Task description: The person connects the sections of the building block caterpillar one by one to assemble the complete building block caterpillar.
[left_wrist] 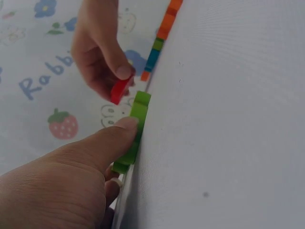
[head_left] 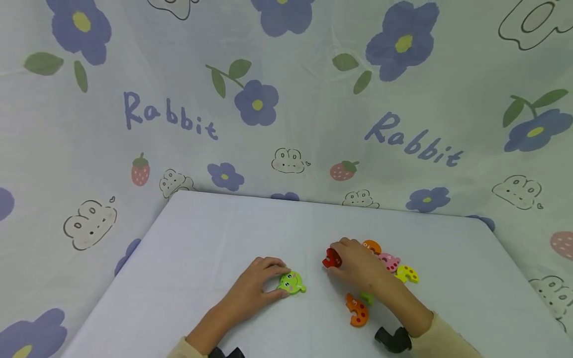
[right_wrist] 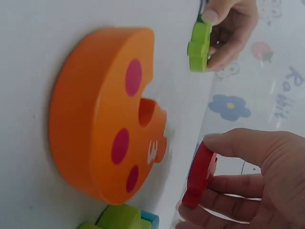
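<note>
My left hand pinches a bright green puzzle piece with a smiling animal face, thumb and fingers at its left edge. In the left wrist view the thumb presses the side of this thick piece. My right hand holds a red puzzle piece between thumb and fingertips, to the right of the green one. The right wrist view shows the red piece tilted up on its edge, with the thumb at one end and fingers at the other. A gap separates the two held pieces.
Near the right forearm lies a curved orange piece with red dots, beside a partly hidden green piece. Beyond the right hand are another orange piece, a pink piece and a yellow piece on the white table.
</note>
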Demonstrator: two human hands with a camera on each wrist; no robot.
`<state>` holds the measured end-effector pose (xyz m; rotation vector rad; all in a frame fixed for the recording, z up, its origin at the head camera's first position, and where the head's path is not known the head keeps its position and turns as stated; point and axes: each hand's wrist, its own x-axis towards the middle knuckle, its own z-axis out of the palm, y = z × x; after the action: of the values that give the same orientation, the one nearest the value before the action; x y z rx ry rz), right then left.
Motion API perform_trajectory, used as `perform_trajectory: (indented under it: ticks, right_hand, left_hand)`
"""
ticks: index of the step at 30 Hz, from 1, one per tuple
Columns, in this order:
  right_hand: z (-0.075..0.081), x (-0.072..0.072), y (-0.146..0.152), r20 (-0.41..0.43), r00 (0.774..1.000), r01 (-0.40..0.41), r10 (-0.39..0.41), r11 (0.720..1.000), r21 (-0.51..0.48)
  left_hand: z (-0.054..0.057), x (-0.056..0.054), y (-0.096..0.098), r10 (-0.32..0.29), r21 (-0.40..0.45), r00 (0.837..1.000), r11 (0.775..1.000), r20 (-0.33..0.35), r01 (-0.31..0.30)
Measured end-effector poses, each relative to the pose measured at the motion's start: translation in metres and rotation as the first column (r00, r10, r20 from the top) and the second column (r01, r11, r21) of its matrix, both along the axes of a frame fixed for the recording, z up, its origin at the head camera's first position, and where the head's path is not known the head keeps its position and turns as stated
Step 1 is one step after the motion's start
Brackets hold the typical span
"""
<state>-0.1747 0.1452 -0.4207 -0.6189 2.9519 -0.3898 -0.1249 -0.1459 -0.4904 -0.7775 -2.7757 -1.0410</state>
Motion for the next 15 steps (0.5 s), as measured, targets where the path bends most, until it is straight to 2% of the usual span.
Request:
perform_trajectory:
  ticks: [7,15]
  right_hand:
    - [0.001,0.010,-0.007,0.057,0.997,-0.054,0.057,0.997,-0.056]
    - [0.000,0.023,-0.015,0.012,0.988,-0.154,0.155,0.987,-0.040]
  left_hand:
    - [0.001,0.000,0.000,0.000,0.016,1.000,1.000,0.010,0.000]
    - [-0.001,0.000,0.000,0.005,0.018,1.000,1.000,0.023,-0.005]
